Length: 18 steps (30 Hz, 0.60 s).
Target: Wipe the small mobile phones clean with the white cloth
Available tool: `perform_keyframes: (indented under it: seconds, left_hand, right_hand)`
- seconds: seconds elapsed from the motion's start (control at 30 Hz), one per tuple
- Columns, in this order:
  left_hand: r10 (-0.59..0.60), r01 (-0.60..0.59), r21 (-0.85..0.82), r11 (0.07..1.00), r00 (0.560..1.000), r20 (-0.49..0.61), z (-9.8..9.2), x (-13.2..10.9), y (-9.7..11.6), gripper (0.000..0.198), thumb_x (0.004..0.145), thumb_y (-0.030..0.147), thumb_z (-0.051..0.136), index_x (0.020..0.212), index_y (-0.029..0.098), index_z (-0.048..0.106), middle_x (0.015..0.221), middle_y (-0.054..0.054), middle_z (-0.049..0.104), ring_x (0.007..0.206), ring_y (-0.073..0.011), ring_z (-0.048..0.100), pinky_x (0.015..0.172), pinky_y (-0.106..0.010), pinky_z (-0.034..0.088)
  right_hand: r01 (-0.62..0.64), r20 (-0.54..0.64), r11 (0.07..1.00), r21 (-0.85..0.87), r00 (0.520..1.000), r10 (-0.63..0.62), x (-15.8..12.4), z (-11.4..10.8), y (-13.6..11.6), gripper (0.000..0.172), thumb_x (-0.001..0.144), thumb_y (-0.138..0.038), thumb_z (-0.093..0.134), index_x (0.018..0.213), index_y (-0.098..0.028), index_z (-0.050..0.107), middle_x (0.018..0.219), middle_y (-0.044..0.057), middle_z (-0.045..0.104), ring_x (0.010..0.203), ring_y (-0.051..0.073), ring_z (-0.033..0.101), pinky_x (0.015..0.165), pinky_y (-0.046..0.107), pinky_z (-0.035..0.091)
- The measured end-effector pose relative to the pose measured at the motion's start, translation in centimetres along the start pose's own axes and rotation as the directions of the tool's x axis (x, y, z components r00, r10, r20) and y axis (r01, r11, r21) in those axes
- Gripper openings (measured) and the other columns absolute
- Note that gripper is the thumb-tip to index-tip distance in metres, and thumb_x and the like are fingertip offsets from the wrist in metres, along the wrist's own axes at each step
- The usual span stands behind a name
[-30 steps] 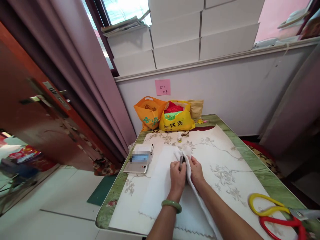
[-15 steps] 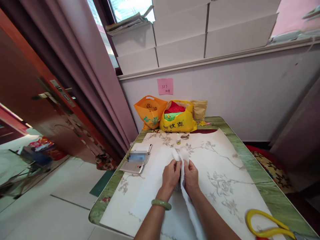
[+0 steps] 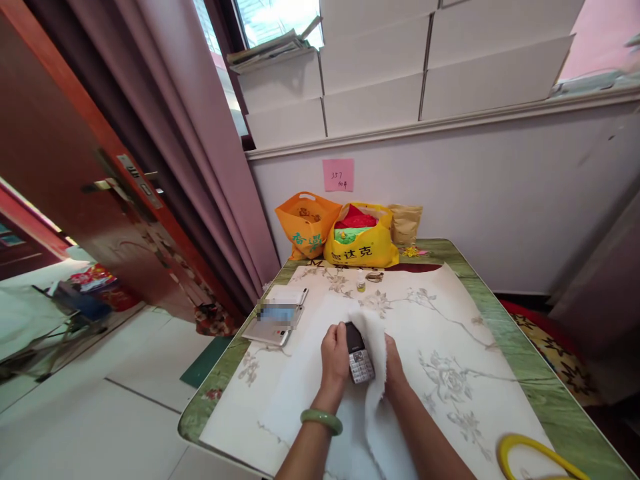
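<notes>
My left hand, with a green bangle on its wrist, is closed around the left side of a small keypad phone. The phone's dark screen and silver keys face me. A soft white cloth with a ragged edge stands up along the phone's right side. My right hand grips this cloth from its outer side; its fingertips are hidden behind the folded edge. More of the white material lies flat on the table beneath both hands.
Flat devices lie at the table's left. A small bottle and glasses lie ahead. An orange bag, a yellow bag and a brown pouch stand at the back. A yellow looped handle is near right.
The cloth's right flap has opened away to the right with my right hand, so the phone's screen and keys now show. Before, both hands pressed together over it.
</notes>
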<state>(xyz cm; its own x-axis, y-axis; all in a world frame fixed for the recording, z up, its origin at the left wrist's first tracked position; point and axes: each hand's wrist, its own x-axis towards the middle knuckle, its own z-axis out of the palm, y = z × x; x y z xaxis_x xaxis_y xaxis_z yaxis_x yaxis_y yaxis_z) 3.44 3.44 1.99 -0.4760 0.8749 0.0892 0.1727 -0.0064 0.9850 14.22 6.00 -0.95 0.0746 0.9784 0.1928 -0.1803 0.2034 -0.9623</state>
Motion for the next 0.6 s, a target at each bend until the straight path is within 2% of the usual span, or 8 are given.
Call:
perform_keyframes:
  seconds: [0.1, 0.17, 0.23, 0.3, 0.37, 0.47, 0.6]
  left_hand:
    - [0.051, -0.046, -0.060, 0.997, 0.995, 0.086, -0.7, -0.4, 0.4, 0.019, 0.083, 0.036, 0.054, 0.077, 0.018, 0.055, 0.075, -0.001, 0.060, 0.071, -0.0155, 0.052, 0.065, -0.026, 0.041]
    - [0.116, -0.110, -0.050, 0.993, 0.982, 0.152, -1.4, -0.7, 0.8, 0.013, 0.082, 0.032, 0.054, 0.082, 0.019, 0.057, 0.078, -0.001, 0.061, 0.073, -0.0159, 0.054, 0.067, -0.026, 0.041]
    - [0.164, -0.177, 0.042, 0.983, 0.963, 0.213, -1.9, -0.8, 1.2, 0.019, 0.086, 0.034, 0.049, 0.075, 0.020, 0.054, 0.070, 0.001, 0.057, 0.067, -0.0145, 0.050, 0.063, -0.025, 0.038]
    - [0.178, -0.226, 0.152, 0.962, 0.944, 0.278, -2.2, -0.8, 1.5, 0.028, 0.089, 0.037, 0.044, 0.068, 0.021, 0.050, 0.062, 0.002, 0.051, 0.060, -0.0134, 0.046, 0.058, -0.025, 0.033]
    - [0.178, -0.260, 0.230, 0.938, 0.929, 0.326, -2.3, -0.6, 1.6, 0.031, 0.089, 0.042, 0.045, 0.065, 0.022, 0.050, 0.057, 0.003, 0.048, 0.056, -0.0132, 0.043, 0.056, -0.025, 0.029]
    - [0.168, -0.274, 0.323, 0.906, 0.933, 0.319, -2.0, -0.5, 1.7, 0.037, 0.086, 0.049, 0.050, 0.061, 0.022, 0.049, 0.053, 0.004, 0.046, 0.054, -0.0135, 0.042, 0.054, -0.026, 0.025]
    - [0.170, -0.231, 0.323, 0.918, 0.964, 0.204, -1.2, -0.2, 1.4, 0.042, 0.086, 0.053, 0.047, 0.058, 0.022, 0.049, 0.054, 0.003, 0.048, 0.053, -0.0136, 0.041, 0.056, -0.026, 0.024]
  right_hand:
    - [-0.033, 0.050, 0.999, -0.032, 0.998, 0.035, -0.5, 1.0, -0.6, 0.037, 0.074, -0.047, 0.069, 0.097, -0.018, 0.071, 0.102, 0.009, 0.068, 0.090, 0.023, 0.063, 0.080, 0.035, 0.051]
    - [-0.050, 0.060, 0.997, -0.060, 0.997, 0.054, -0.8, 1.2, -0.9, 0.041, 0.076, -0.047, 0.067, 0.105, -0.018, 0.065, 0.097, 0.008, 0.067, 0.082, 0.020, 0.063, 0.075, 0.032, 0.052]
    - [-0.045, 0.095, 0.993, -0.110, 0.994, 0.055, -1.1, 1.1, -1.0, 0.032, 0.082, -0.048, 0.059, 0.093, -0.018, 0.064, 0.080, 0.003, 0.065, 0.071, 0.017, 0.059, 0.069, 0.030, 0.050]
    - [-0.024, 0.140, 0.987, -0.160, 0.989, 0.047, -1.2, 0.8, -0.7, 0.032, 0.086, -0.048, 0.051, 0.075, -0.019, 0.060, 0.068, 0.001, 0.060, 0.067, 0.016, 0.054, 0.065, 0.028, 0.047]
    - [-0.017, 0.158, 0.988, -0.156, 0.987, 0.042, -1.3, 0.6, -0.1, 0.032, 0.083, -0.047, 0.053, 0.067, -0.020, 0.057, 0.064, 0.000, 0.059, 0.063, 0.017, 0.052, 0.061, 0.028, 0.046]
    - [-0.011, 0.163, 0.995, -0.098, 0.986, 0.027, -1.2, 0.5, 1.0, 0.029, 0.074, -0.047, 0.058, 0.063, -0.020, 0.058, 0.061, 0.002, 0.061, 0.058, 0.017, 0.052, 0.056, 0.030, 0.046]
    - [0.041, 0.172, 0.993, -0.115, 0.985, -0.020, -1.2, 0.6, 1.6, 0.026, 0.072, -0.043, 0.059, 0.060, -0.020, 0.061, 0.058, 0.002, 0.061, 0.053, 0.017, 0.050, 0.052, 0.030, 0.044]
